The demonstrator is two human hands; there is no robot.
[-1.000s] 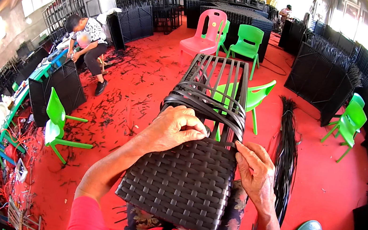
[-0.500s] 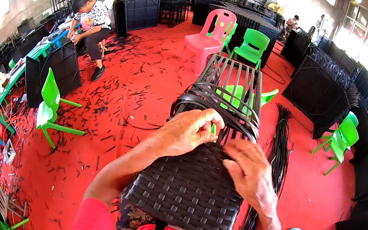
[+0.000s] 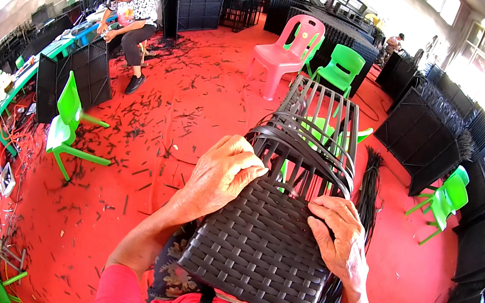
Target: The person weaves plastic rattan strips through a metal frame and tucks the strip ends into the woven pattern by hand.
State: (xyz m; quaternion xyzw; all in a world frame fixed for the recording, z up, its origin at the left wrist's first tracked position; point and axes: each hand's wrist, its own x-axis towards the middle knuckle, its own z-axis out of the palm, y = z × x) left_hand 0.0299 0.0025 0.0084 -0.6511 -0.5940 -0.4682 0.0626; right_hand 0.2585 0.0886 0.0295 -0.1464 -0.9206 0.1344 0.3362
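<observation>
Left hand (image 3: 219,179), black woven panel (image 3: 259,251), right hand (image 3: 340,238), near centre.
Left fingers curled to thumb at weave's left edge, hold unclear; loose strips (image 3: 278,133) looped across panel's far part; right fingers half-bent at right edge, can't tell if gripping.

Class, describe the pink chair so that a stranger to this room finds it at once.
Over the red floor, find the long black frame at the centre of the view, woven at its near end and open-slatted at its far end. Just past that far end, to the picture's left, stands the pink chair; its colour sets it apart from the green chairs next to it.
</observation>
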